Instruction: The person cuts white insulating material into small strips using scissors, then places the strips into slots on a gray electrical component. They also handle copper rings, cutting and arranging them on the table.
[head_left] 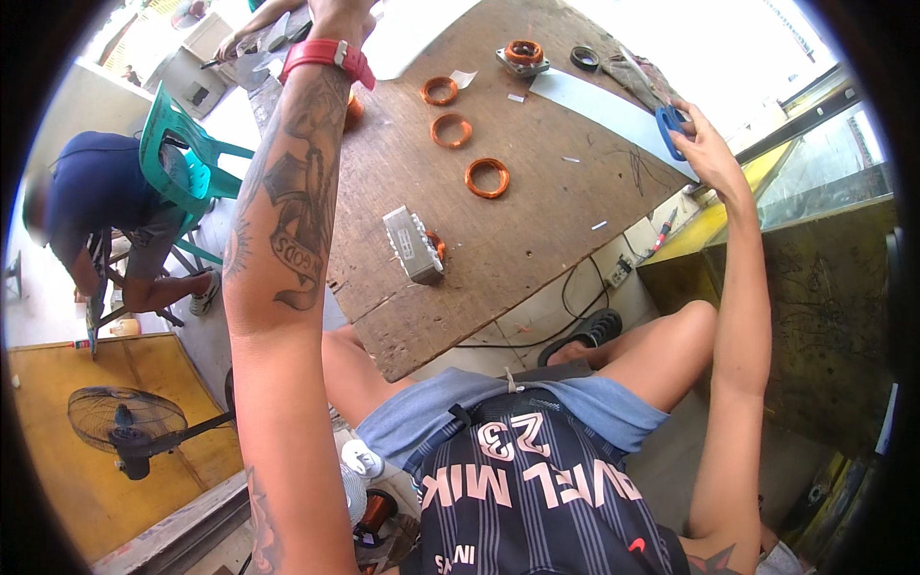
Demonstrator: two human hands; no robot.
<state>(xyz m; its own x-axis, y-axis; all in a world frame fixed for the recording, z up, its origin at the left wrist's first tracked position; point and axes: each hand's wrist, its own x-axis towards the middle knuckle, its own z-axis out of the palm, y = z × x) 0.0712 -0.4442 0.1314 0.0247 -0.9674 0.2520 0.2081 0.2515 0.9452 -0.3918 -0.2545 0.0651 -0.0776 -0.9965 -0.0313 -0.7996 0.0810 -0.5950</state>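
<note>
My left arm, with a red watch [329, 61] on its wrist, stretches to the far edge of the wooden table [565, 206]. Only part of my left hand [342, 11] shows at the top rim, and its fingers are out of view. Beside it lies a white sheet [422, 36]. At the table's right edge my right hand [714, 158] is closed round the blue handles of scissors [668, 132]; I cannot make out the blades clearly. Under them runs a long pale strip of paper [599, 113].
Copper wire coils [487, 195], a grey laminated metal core [414, 251], a square metal part with a coil [522, 65] and a black ring [585, 65] sit on the table. At left are a bent-over person [105, 187], a green chair [177, 158] and a fan [129, 422].
</note>
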